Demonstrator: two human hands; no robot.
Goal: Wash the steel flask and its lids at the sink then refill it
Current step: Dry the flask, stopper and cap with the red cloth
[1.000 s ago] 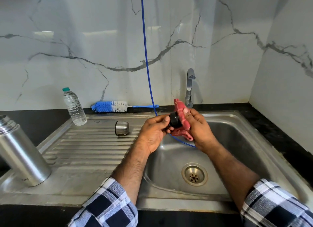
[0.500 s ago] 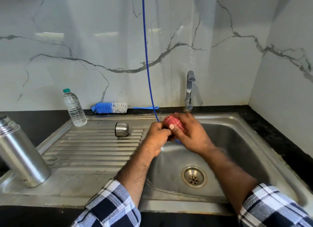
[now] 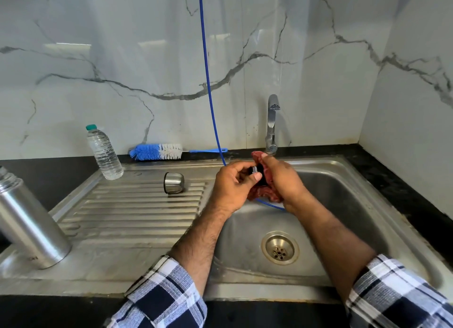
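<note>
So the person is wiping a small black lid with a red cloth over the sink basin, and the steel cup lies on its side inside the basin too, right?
Not quite. The head view shows the steel cup lying on its side on the ribbed drainboard, left of the basin, not inside it. The rest holds: the left hand holds the small black lid while the right hand wipes it with the red cloth over the sink basin.

Home kitchen; steel sink (image 3: 343, 171) with drainboard, tap (image 3: 272, 122), marble-look wall, bottle brush (image 3: 157, 151)
</note>
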